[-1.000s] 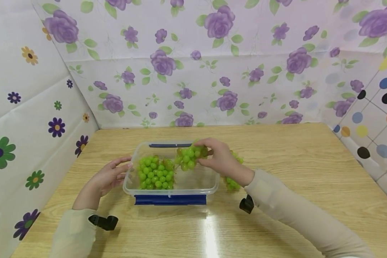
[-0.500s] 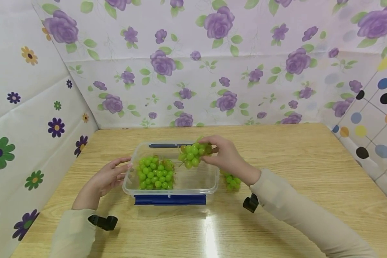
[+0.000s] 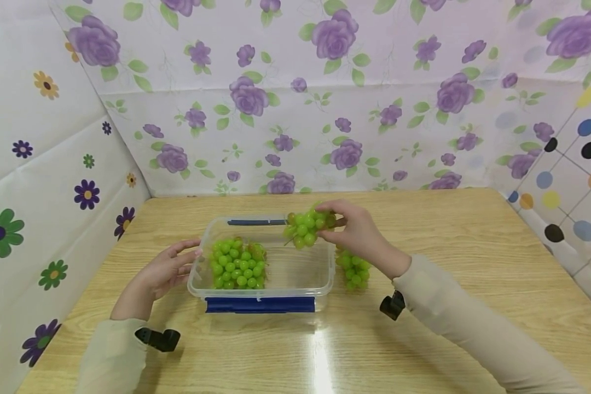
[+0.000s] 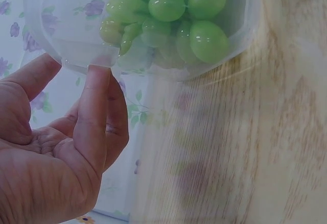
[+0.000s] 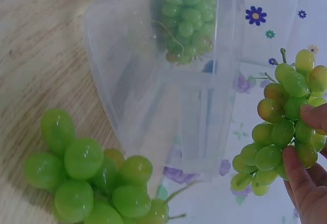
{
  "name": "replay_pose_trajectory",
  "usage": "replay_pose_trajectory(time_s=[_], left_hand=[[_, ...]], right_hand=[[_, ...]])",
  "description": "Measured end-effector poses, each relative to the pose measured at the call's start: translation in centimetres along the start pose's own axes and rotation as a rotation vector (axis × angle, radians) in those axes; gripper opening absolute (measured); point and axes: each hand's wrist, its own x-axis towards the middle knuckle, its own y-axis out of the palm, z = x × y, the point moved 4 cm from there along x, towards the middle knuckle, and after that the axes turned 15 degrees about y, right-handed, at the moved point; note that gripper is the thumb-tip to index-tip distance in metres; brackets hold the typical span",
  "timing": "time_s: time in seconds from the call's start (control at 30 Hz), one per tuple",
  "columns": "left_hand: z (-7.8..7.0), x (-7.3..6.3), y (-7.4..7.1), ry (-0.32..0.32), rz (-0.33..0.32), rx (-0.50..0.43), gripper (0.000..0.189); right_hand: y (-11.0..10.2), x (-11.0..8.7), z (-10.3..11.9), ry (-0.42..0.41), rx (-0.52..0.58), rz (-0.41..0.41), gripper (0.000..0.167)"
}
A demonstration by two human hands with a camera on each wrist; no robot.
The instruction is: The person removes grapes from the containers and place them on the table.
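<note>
A clear plastic container [image 3: 295, 293] with dark blue latches stands on the table, and a bunch of green grapes [image 3: 236, 268] lies in its left half. My right hand [image 3: 351, 230] grips another bunch of green grapes [image 3: 302, 227] above the container's right rear part, thumb and fingers pressed to the berries in the right wrist view. My left hand [image 3: 164, 271] is at the container's left end, its fingertips touching the outer wall by the rim; no grapes are in it. A further bunch of grapes [image 5: 87, 173] lies on the table just right of the container.
The wooden table [image 3: 443, 235] runs back to a wall covering [image 3: 295, 131] with purple flowers. Patterned sheets also hang at left and right. A black wrist camera [image 3: 160, 340] sits on the left sleeve, another black camera [image 3: 392, 305] on the right.
My right hand has moved right and slightly upward with the held grapes, from over the container's middle towards its right rear. The left hand, the container and the grapes inside stay put.
</note>
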Motion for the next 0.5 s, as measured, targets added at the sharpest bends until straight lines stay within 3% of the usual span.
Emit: replay_pose_trajectory(time_s=[0.5], left_hand=[[0.1, 0.1, 0.0, -0.013, -0.004, 0.015, 0.071]], right_hand=[[-2.4, 0.5, -1.9, 0.069, -0.034, -0.072, 0.043]])
